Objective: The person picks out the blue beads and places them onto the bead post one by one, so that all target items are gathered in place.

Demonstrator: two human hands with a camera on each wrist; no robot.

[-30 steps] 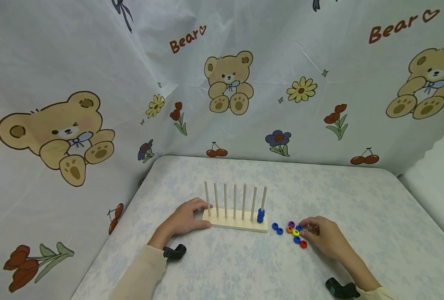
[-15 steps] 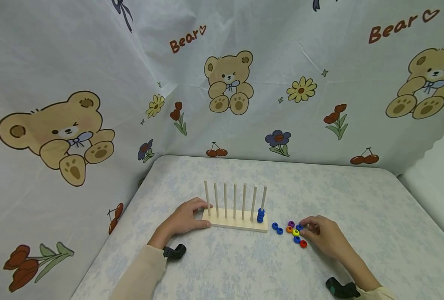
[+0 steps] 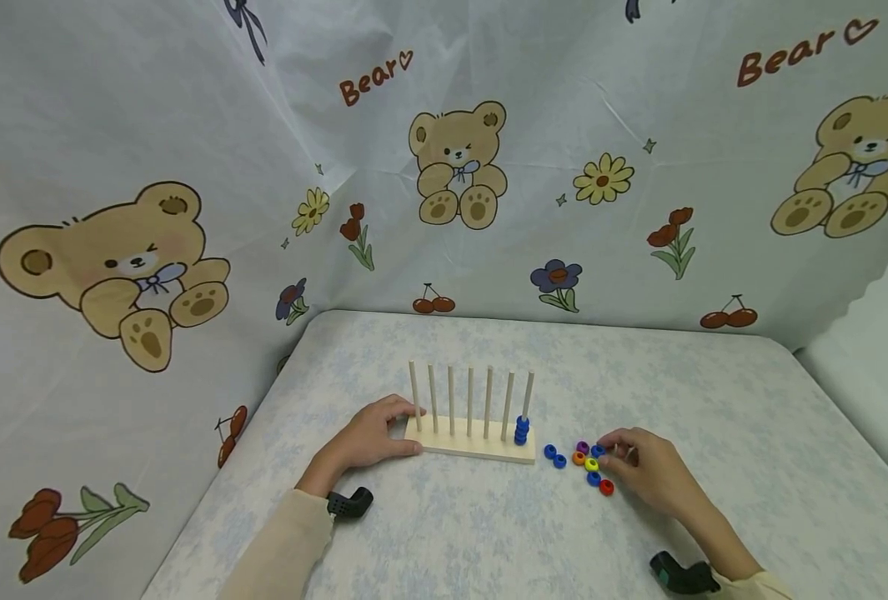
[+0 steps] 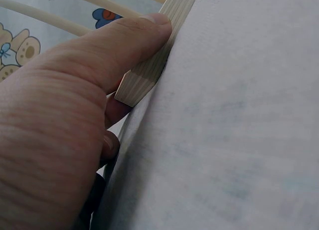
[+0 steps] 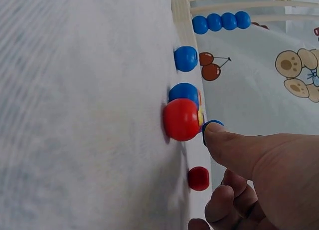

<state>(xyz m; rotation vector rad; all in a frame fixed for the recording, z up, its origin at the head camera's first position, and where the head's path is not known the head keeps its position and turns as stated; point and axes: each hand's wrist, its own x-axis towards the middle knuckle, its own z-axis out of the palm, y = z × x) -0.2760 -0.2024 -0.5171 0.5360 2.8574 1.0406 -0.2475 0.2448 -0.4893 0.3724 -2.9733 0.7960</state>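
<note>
My right hand (image 3: 649,475) has its thumb and fingertips curled in on a blue bead (image 3: 598,452) at the far edge of the loose cluster; in the right wrist view the thumb tip (image 5: 215,135) lies right on that blue bead (image 5: 213,124), but I cannot tell whether it is lifted off the bench (image 3: 714,400) or only touched. The other fingers are curled loosely under the palm. My left hand (image 3: 368,437) grips the left end of the wooden peg rack (image 3: 470,447): the left wrist view shows the thumb (image 4: 124,40) pressed along the top of the base (image 4: 149,75) with the fingers tucked beneath its end.

The rack stands near the middle of the bench, a row of seven upright pegs, and its rightmost peg (image 3: 527,404) carries a short stack of blue beads (image 3: 522,431). Just right of the rack, toward the near edge, the loose beads lie together: two blue ones (image 3: 554,456) side by side nearest the rack, then a purple (image 3: 582,448), an orange (image 3: 579,458), a yellow (image 3: 591,465), another blue (image 3: 594,479) and a red bead (image 3: 606,487). The cluster sits directly in front of my right fingertips, touching or almost touching them. A dark red bead (image 5: 198,178) lies just beneath my right hand.

A bear-print cloth (image 3: 451,167) hangs behind the bench.
</note>
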